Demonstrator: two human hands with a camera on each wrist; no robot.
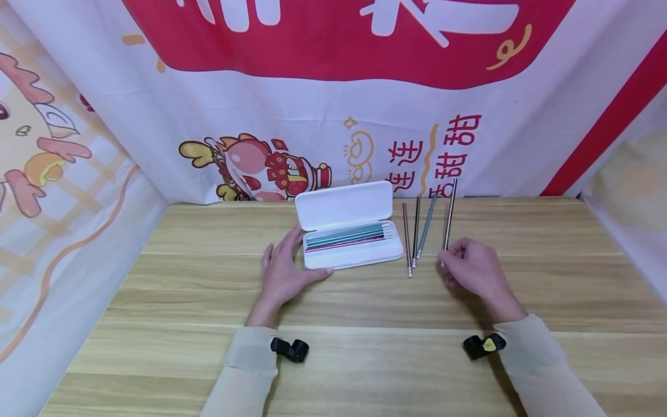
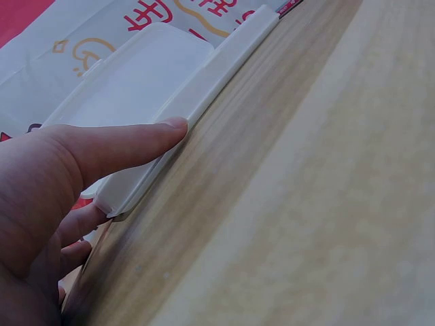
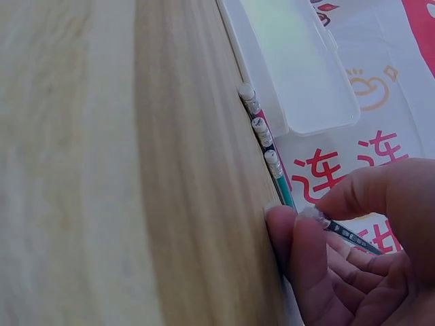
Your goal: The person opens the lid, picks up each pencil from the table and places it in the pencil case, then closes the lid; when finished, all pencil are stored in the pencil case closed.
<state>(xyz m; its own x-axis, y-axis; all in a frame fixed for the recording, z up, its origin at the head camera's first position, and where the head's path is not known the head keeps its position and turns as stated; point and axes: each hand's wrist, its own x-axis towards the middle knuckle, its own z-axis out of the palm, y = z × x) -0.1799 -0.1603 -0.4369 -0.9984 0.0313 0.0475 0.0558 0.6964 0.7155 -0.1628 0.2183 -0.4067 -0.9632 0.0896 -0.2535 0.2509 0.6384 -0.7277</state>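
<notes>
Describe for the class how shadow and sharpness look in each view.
Head view: a soft shadow on the table beside the right sleeve; left wrist view: a dark shadow beside the left hand, the table blurred at lower right; right wrist view: the table soft at far left, the pencil erasers crisper.
</notes>
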